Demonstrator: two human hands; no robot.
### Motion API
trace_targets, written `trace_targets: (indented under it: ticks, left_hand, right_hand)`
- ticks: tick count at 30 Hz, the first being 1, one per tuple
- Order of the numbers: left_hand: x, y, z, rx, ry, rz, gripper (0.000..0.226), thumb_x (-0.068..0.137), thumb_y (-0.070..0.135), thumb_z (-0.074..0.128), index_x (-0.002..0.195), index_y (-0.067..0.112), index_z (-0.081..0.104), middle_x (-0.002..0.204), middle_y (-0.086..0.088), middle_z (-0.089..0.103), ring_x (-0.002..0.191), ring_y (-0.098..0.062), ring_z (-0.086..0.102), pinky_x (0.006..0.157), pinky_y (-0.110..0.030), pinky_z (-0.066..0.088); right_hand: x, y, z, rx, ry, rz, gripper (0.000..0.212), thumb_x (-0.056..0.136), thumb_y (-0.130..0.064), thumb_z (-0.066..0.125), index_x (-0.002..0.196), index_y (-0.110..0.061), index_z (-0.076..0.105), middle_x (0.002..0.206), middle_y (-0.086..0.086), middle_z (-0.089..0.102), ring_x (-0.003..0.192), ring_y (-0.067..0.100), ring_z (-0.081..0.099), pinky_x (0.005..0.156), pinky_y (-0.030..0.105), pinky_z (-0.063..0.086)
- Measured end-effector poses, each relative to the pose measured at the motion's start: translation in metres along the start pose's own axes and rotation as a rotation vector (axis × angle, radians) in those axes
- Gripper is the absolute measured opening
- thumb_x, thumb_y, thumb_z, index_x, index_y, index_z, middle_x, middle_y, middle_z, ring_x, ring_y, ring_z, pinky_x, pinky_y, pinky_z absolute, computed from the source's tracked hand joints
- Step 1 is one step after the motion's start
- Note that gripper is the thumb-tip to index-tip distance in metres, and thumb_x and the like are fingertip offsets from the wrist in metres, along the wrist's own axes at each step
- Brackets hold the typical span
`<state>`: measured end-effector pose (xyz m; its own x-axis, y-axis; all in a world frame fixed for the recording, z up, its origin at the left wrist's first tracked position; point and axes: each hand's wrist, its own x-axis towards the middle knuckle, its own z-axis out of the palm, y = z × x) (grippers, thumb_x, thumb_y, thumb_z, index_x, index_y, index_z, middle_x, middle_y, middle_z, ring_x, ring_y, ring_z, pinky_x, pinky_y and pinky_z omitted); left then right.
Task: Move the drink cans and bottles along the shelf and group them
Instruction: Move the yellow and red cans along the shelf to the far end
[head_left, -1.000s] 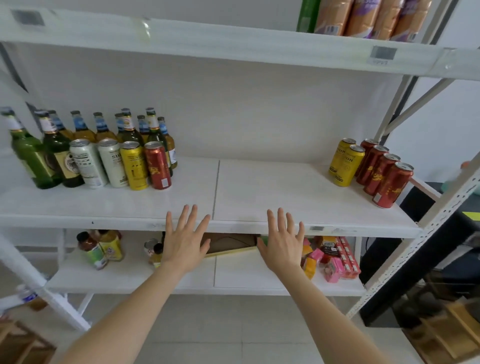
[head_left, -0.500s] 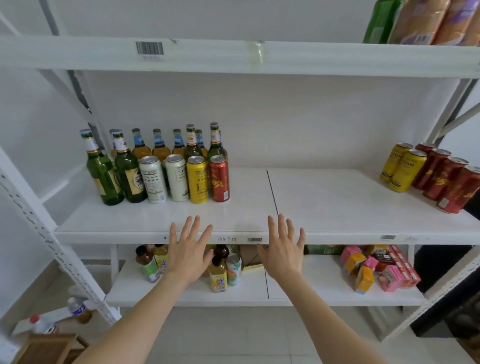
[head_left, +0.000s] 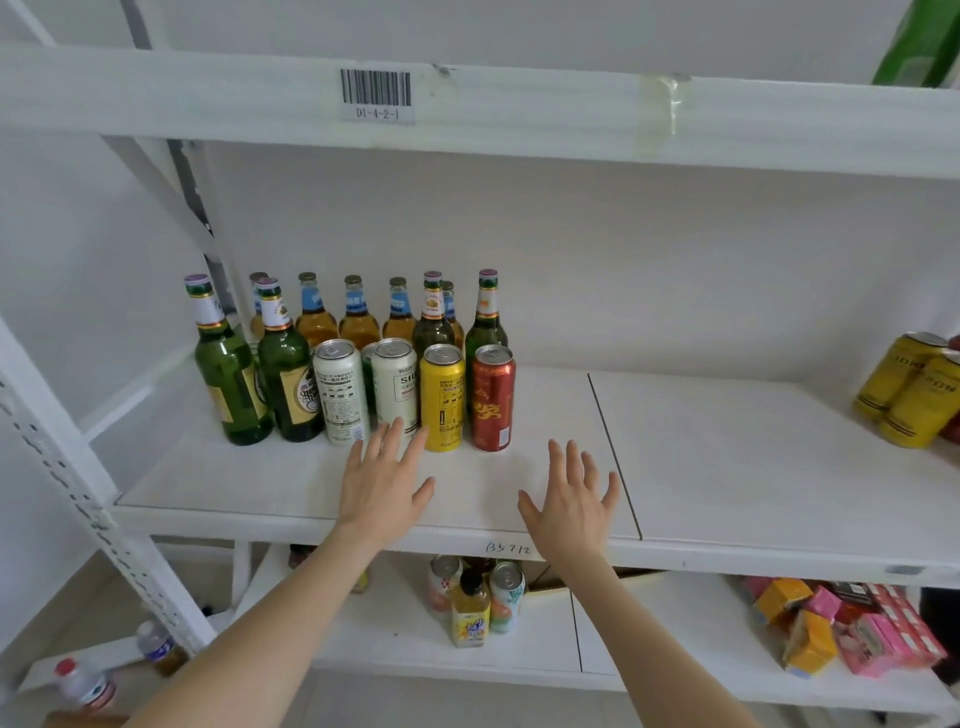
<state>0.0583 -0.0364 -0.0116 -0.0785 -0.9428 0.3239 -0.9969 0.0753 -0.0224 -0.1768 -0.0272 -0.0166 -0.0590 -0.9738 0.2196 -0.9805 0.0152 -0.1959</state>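
While the left grip (head_left: 384, 488) and right grip (head_left: 569, 501) spread empty, cans (head_left: 441, 395) stand just beyond the left one.

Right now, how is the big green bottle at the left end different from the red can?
The green bottle is taller than the red can, with a thin neck and a cap; the red can is straight-sided with a flat silver top. The green bottle stands at the left end of the front row, the red can at the right end. Both stand upright on the same shelf.
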Motion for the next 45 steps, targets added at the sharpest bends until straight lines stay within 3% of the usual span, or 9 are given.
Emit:
trace_targets:
  ticks: [7,11,17,21,27,34,39,45]
  left_hand:
    - [0.056,-0.015,0.004,-0.187,0.131,0.037,0.071,0.092,0.050,0.053,0.148,0.010,0.034,0.148,-0.013,0.044,0.134,-0.030,0.043,0.102,-0.044,0.046]
    - [0.084,-0.009,0.014,-0.387,0.174,0.018,0.078,0.091,0.048,0.057,0.149,0.005,0.027,0.145,-0.014,0.043,0.132,-0.028,0.044,0.103,-0.041,0.046]
    - [0.112,0.003,0.027,-0.695,0.145,-0.098,0.088,0.089,0.043,0.064,0.153,0.009,0.015,0.154,-0.013,0.034,0.140,-0.028,0.037,0.111,-0.042,0.036]
    - [0.125,0.007,0.033,-0.850,0.134,-0.182,0.084,0.087,0.040,0.068,0.151,0.016,0.019,0.150,-0.006,0.042,0.135,-0.025,0.044,0.110,-0.045,0.039]
    - [0.134,0.013,0.035,-1.034,0.094,-0.289,0.075,0.081,0.041,0.074,0.140,0.016,0.036,0.140,-0.003,0.051,0.128,-0.022,0.049,0.106,-0.044,0.043]
    - [0.132,0.019,0.033,-1.040,0.113,-0.327,0.066,0.076,0.040,0.080,0.128,0.014,0.047,0.128,-0.004,0.057,0.117,-0.020,0.054,0.093,-0.030,0.044]
    - [0.120,0.028,0.029,-1.021,0.165,-0.335,0.067,0.074,0.044,0.080,0.127,0.016,0.050,0.127,-0.002,0.060,0.116,-0.019,0.056,0.093,-0.032,0.047]
    - [0.096,0.036,0.019,-1.106,0.196,-0.356,0.067,0.074,0.037,0.082,0.129,0.019,0.047,0.125,0.003,0.061,0.113,-0.015,0.058,0.096,-0.034,0.047]
  right_hand:
    - [0.049,-0.018,0.017,0.076,-0.015,0.037,0.078,0.094,-0.059,0.040,0.155,-0.023,0.007,0.163,0.001,0.013,0.150,0.022,0.010,0.118,0.052,0.006]
    - [0.078,-0.029,0.030,0.210,0.012,0.064,0.078,0.090,-0.059,0.047,0.152,-0.023,0.015,0.157,-0.002,0.030,0.145,0.020,0.023,0.117,0.050,0.012]
    - [0.118,-0.044,0.047,0.657,-0.086,0.129,0.079,0.081,-0.049,0.068,0.145,-0.025,0.028,0.139,-0.001,0.052,0.128,0.023,0.048,0.108,0.048,0.034]
    - [0.130,-0.048,0.048,0.960,-0.137,0.118,0.070,0.079,-0.029,0.079,0.137,-0.016,0.042,0.122,0.001,0.059,0.103,0.015,0.056,0.089,0.030,0.047]
    - [0.140,-0.041,0.051,1.057,-0.183,0.107,0.065,0.074,-0.024,0.083,0.128,-0.015,0.048,0.117,0.001,0.061,0.103,0.018,0.059,0.082,0.027,0.051]
    - [0.135,-0.027,0.047,1.102,-0.224,0.081,0.060,0.068,-0.023,0.086,0.119,-0.024,0.054,0.111,-0.004,0.064,0.101,0.014,0.060,0.076,0.023,0.050]
    - [0.125,-0.014,0.041,1.151,-0.301,0.062,0.063,0.066,-0.018,0.087,0.121,-0.026,0.057,0.113,-0.004,0.066,0.106,0.018,0.060,0.087,0.031,0.051]
    - [0.105,-0.005,0.030,1.221,-0.382,0.078,0.068,0.061,-0.020,0.088,0.121,-0.028,0.057,0.114,-0.003,0.066,0.104,0.018,0.061,0.079,0.029,0.052]
